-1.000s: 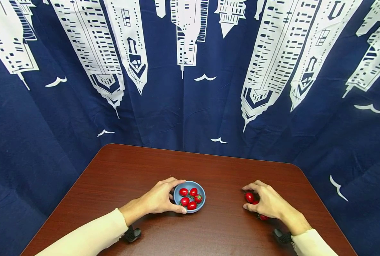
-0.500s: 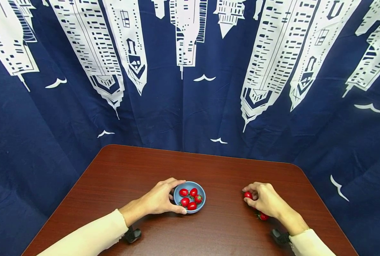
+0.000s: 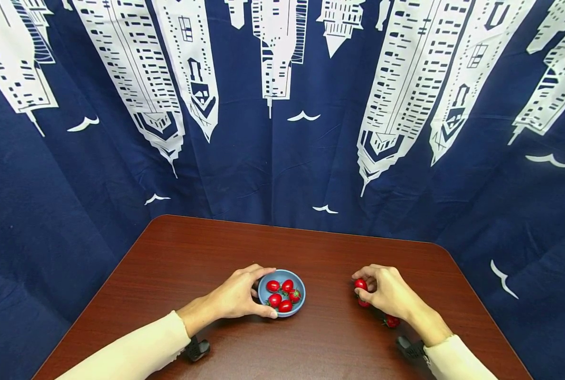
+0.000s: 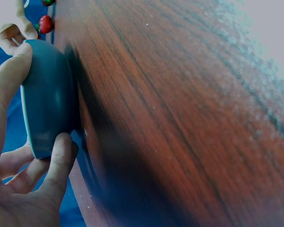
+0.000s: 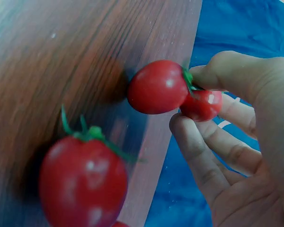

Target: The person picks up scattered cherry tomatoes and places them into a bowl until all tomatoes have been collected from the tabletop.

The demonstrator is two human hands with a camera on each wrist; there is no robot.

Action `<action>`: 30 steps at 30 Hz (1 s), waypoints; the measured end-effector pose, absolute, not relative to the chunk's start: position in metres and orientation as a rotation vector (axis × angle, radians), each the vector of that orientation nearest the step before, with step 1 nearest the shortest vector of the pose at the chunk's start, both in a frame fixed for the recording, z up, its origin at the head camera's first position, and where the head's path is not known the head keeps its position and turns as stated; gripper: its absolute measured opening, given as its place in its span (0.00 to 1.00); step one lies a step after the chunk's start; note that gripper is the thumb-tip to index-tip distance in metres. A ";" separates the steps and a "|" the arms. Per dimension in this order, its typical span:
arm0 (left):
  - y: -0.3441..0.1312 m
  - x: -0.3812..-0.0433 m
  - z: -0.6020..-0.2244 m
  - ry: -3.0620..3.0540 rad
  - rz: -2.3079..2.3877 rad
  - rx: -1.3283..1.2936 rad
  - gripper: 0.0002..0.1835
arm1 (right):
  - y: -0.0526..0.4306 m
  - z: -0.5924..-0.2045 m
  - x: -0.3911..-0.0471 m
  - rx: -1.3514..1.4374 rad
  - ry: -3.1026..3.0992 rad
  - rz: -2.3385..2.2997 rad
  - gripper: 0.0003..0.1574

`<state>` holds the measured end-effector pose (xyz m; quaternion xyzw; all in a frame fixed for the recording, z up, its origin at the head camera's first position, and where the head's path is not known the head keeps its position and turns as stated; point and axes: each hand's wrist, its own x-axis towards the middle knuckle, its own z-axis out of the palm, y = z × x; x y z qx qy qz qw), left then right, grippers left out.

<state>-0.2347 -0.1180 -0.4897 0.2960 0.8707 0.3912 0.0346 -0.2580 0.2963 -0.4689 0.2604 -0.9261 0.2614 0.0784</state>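
My left hand (image 3: 237, 295) grips a small blue bowl (image 3: 262, 305) from its left side, thumb and fingers spread round the wall. Several red cherry tomatoes (image 3: 285, 305) lie inside it. From the left wrist, the bowl's outer wall (image 4: 47, 94) shows between thumb and fingers, low over the table. To the right, my right hand (image 3: 392, 290) pinches a cherry tomato (image 5: 203, 105) between thumb and fingers. A second cherry tomato (image 5: 158, 87) with a green stem sits right at the thumb tip. Another cherry tomato (image 3: 391, 321) lies on the table below the right hand.
The brown wooden table (image 3: 320, 338) has rounded far corners. Behind it hangs a dark blue curtain (image 3: 244, 174) with white printed buildings. A black wrist camera (image 3: 198, 349) sits under the left forearm, and another black wrist camera (image 3: 410, 348) under the right.
My right hand has closed its fingers on a tomato and shifted left and slightly up; a second tomato now shows beneath its thumb, farther left than before. The left hand and bowl stay still.
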 end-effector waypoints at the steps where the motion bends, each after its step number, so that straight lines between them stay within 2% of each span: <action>1: -0.118 -0.235 -0.490 2.677 1.203 0.910 0.55 | 0.295 -0.469 -0.258 0.782 -2.771 0.784 0.16; 17: -0.119 -0.234 -0.487 2.688 1.179 0.917 0.55 | 0.263 -0.448 -0.257 0.845 -2.658 0.754 0.18; 30: -0.120 -0.235 -0.489 2.686 1.188 0.928 0.55 | 0.206 -0.431 -0.255 1.120 -2.533 0.769 0.20</action>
